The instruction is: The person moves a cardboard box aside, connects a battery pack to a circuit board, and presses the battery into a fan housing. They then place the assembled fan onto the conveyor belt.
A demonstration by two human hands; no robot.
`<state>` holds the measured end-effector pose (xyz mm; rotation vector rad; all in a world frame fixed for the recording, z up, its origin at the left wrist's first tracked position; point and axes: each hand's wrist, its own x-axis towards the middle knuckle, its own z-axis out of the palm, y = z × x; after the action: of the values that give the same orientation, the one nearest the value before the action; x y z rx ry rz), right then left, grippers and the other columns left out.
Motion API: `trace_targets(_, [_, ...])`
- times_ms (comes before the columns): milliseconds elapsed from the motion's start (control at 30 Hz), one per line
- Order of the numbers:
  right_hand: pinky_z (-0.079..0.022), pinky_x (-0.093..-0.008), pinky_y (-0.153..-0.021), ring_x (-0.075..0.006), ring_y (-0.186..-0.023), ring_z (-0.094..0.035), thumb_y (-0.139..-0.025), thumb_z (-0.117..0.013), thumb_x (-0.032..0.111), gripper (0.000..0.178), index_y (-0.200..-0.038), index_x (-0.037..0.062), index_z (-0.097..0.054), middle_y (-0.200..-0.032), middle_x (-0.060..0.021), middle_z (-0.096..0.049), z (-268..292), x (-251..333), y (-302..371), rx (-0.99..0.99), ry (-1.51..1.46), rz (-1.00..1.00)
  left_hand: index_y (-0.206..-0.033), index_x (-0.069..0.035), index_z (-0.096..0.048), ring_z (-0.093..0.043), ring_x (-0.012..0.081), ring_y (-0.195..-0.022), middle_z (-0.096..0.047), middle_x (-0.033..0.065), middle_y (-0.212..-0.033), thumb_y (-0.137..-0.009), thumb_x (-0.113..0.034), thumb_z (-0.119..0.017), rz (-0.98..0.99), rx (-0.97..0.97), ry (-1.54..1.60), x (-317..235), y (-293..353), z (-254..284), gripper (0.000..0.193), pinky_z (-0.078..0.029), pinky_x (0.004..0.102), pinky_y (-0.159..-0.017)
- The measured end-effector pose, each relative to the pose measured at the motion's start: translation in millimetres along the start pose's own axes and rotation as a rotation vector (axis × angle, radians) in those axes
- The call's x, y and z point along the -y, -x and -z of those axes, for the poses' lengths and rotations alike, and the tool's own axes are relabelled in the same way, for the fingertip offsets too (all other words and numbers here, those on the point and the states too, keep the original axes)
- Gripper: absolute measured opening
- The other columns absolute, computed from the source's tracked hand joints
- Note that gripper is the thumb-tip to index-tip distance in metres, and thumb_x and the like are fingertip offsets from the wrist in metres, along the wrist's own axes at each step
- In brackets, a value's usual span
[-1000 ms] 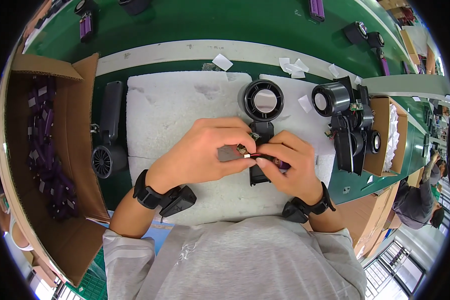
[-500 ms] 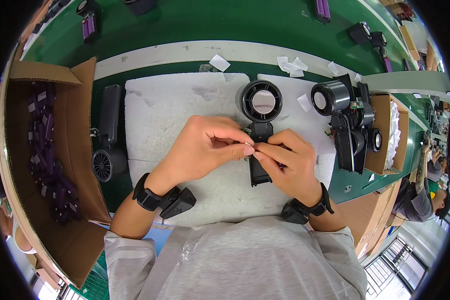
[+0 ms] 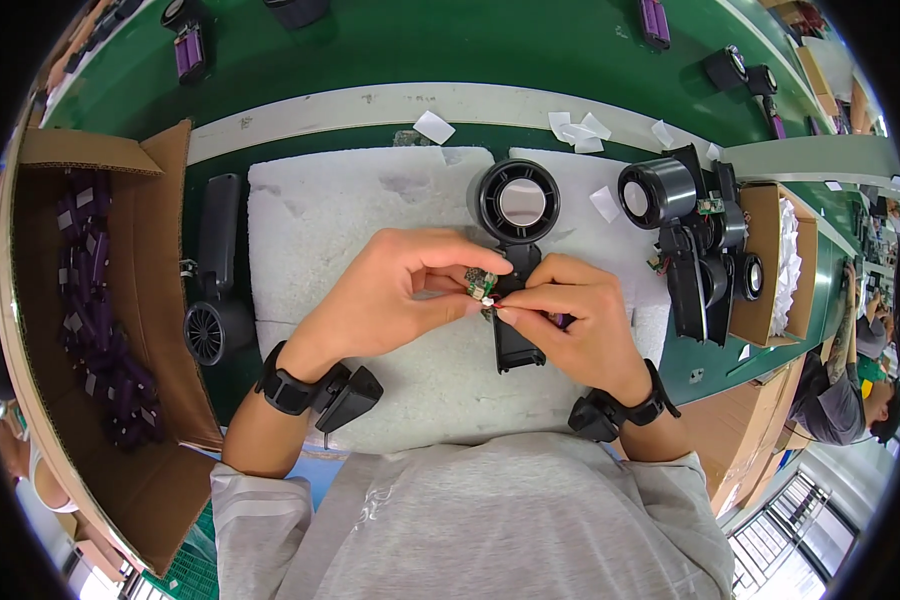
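Note:
In my left hand, a small green circuit board is pinched between thumb and fingers. My right hand is closed in a pinch on a small white connector with a red wire, held against the board's edge; whether it is plugged in I cannot tell. Beneath both hands lies an opened black handheld fan, its round head with a silver disc pointing away from me. A bit of purple shows under my right fingers, mostly covered. The fan rests on a white foam pad.
At left stands a cardboard box of purple battery packs, beside another black fan. More black fan parts are heaped at right, next to a small carton with white pieces. Paper slips lie along the far edge.
My left fingers have spread and tilted, bringing the circuit board into sight. My hands have drawn slightly apart, with the white connector and red wire now visible between them.

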<state>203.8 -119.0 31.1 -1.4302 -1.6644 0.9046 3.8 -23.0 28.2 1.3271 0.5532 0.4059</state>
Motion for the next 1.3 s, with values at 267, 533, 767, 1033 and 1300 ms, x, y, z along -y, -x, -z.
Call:
trace_targets(267, [-0.033,-0.0265,-0.048,-0.0123,-0.057,-0.049,-0.074,-0.077,0.002,0.011,-0.085,0.0039,-0.074,-0.071,-0.0035,-0.059,-3,-1,0,-0.037,0.012,0.000,-0.101,0.002,-0.065,-0.068,0.0145,-0.090,-0.068,0.0060,-0.100,-0.077,0.013,-0.067,0.079,-0.014,0.063,1,1,2,0.026,-0.055,0.0274,-0.082])
trace_targets(533, [-0.032,-0.0270,-0.046,-0.0129,-0.052,-0.047,-0.074,-0.076,0.001,0.009,-0.081,0.0017,-0.071,-0.066,-0.0043,-0.054,-1,-2,1,-0.058,0.059,0.052,-0.100,-0.001,-0.068,-0.070,0.0168,-0.085,-0.069,0.0079,-0.092,-0.075,0.011,-0.071,-0.083,-0.056,-0.182,-5,0,-2,0.028,-0.058,0.0280,-0.077])
trace_targets(767, [-0.035,-0.0275,-0.046,-0.0144,-0.052,-0.048,-0.073,-0.076,0.001,0.010,-0.080,0.0015,-0.068,-0.066,-0.0057,-0.055,-2,-4,2,-0.062,0.096,0.085,-0.102,-0.003,-0.069,-0.070,0.0192,-0.081,-0.069,0.0095,-0.089,-0.073,0.009,-0.072,-0.215,-0.088,-0.347,-5,-1,-5,0.032,-0.057,0.0270,-0.072])
trace_targets(1033, [-0.043,-0.0261,-0.052,-0.0153,-0.060,-0.055,-0.070,-0.078,0.001,0.029,-0.096,0.0030,-0.067,-0.079,-0.0096,-0.062,-11,6,-4,-0.341,0.062,0.099,-0.108,-0.003,-0.069,-0.068,0.0192,-0.077,-0.069,0.0106,-0.092,-0.071,0.008,-0.068,-0.291,-0.150,-0.447,-2,0,-15,0.039,-0.054,0.0263,-0.067])
trace_targets(1300, [-0.048,-0.0267,-0.057,-0.0181,-0.068,-0.061,-0.065,-0.083,0.003,0.039,-0.100,0.0027,-0.067,-0.087,-0.0101,-0.064,-10,4,-2,-0.286,0.205,0.108,-0.106,-0.003,-0.070,-0.067,0.0185,-0.073,-0.069,0.0099,-0.089,-0.070,0.006,-0.070,-0.282,-0.192,-0.427,4,0,-13,0.037,-0.054,0.0257,-0.066])
